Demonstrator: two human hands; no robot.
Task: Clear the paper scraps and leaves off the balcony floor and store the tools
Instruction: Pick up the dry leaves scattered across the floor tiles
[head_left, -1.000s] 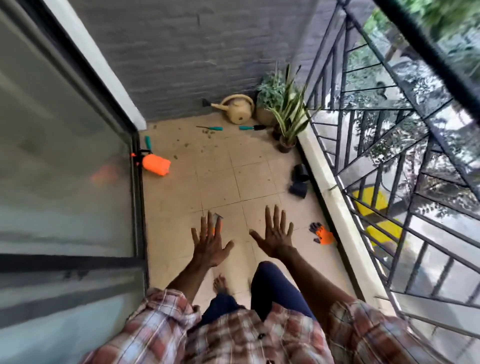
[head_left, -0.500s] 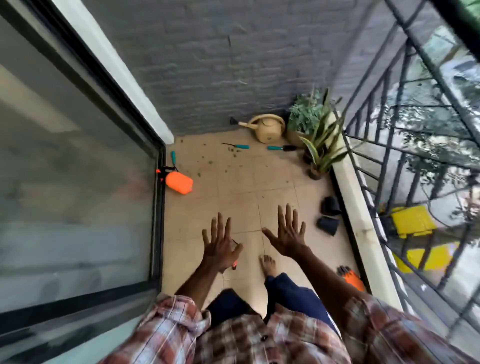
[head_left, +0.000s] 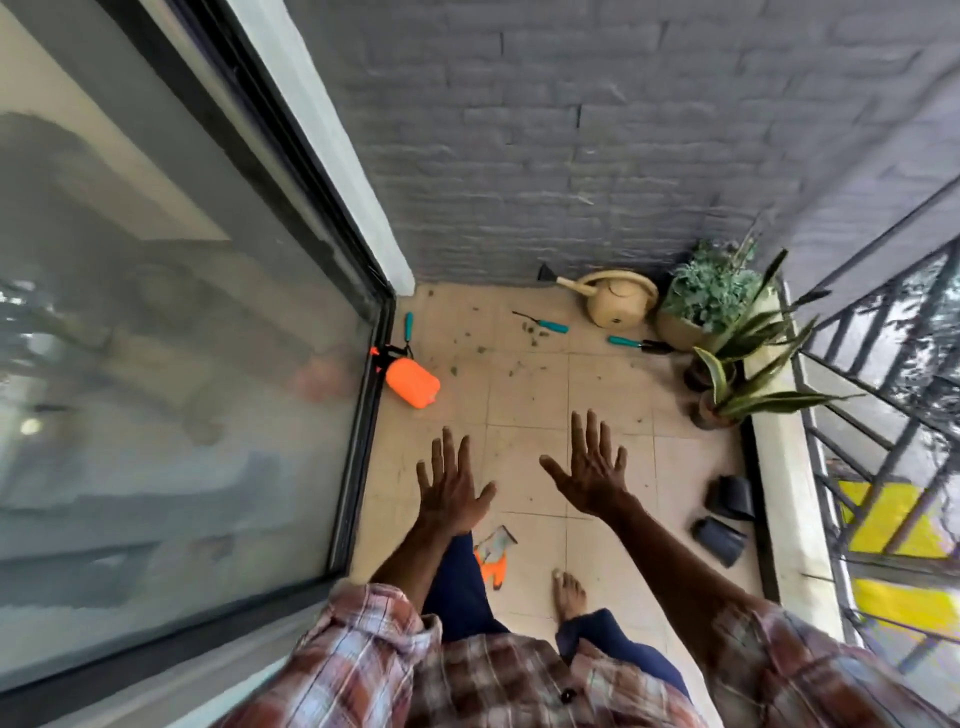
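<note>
The head camera looks down at both hands, stretched out over the tan floor (head_left: 524, 405). The left hand (head_left: 451, 486) is wide open with its fingers spread, and it holds nothing. The right hand (head_left: 589, 467) is flat and spread too, and it holds nothing. Neither hand touches anything.

The leaf bits (head_left: 531, 328) lie far past the fingertips, sprinkled on the tiles near the grey brick wall (head_left: 571, 130). Some lie right beside a thin tool with a green handle (head_left: 545, 325). A second green tool (head_left: 635, 343) lies to the right of it, near the plant pots. A third green tool (head_left: 409, 325) lies by the glass door (head_left: 182, 338), just behind an orange spray bottle (head_left: 413, 383) on its side. All of these are well apart from both hands.

Closer in, an orange and grey glove (head_left: 493, 556) lies on the floor below the left hand, beside the person's leg. A bare foot (head_left: 569, 592) stands near it.

A tan watering can (head_left: 618, 304) is by the wall, and I cannot tell what is in it. A round pot (head_left: 675, 330) holds a bushy green plant (head_left: 709, 288). Next to it a plant with long striped leaves (head_left: 753, 358) grows from small dark pots. A black pot (head_left: 731, 498) and another black pot (head_left: 719, 540) lie on their sides by the low ledge (head_left: 779, 493), to the right of the right hand. Their insides are too dark to see.
</note>
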